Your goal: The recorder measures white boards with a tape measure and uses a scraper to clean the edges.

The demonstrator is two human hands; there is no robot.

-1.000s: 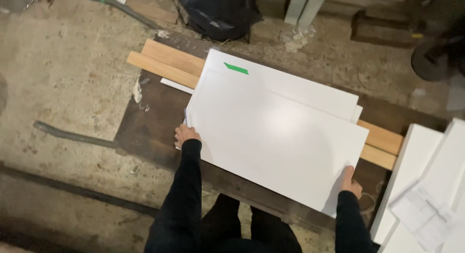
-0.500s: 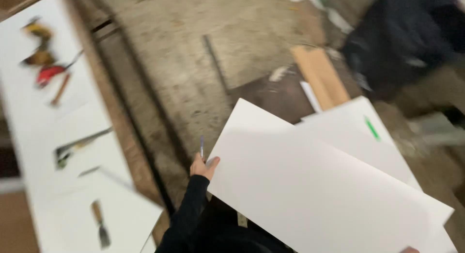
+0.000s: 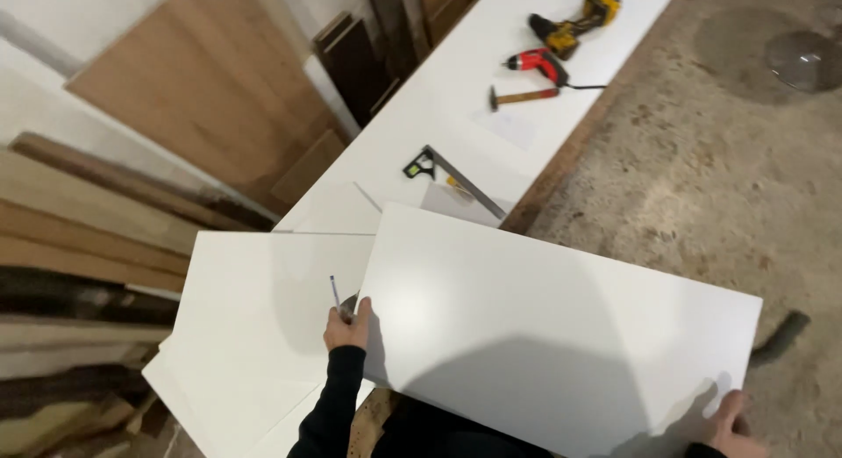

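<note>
I hold a large white rectangular panel [image 3: 553, 326] level in front of me. My left hand [image 3: 348, 325] grips its left edge and also pinches a thin pencil [image 3: 334, 292] that sticks upward. My right hand [image 3: 732, 421] grips the panel's lower right corner at the bottom of the view. The panel's left end hangs over another white panel [image 3: 254, 335] that lies below it.
A long white board [image 3: 474, 98] runs away along the concrete floor [image 3: 702, 195] and carries a red drill [image 3: 537, 63], a yellow drill [image 3: 586, 10], a hammer [image 3: 524, 96] and a metal square [image 3: 452, 179]. Wooden boards [image 3: 175, 116] lean and lie stacked at the left.
I have lifted the white panel off the stack on the wooden slats and turned left with it. The long board with the tools now lies ahead.
</note>
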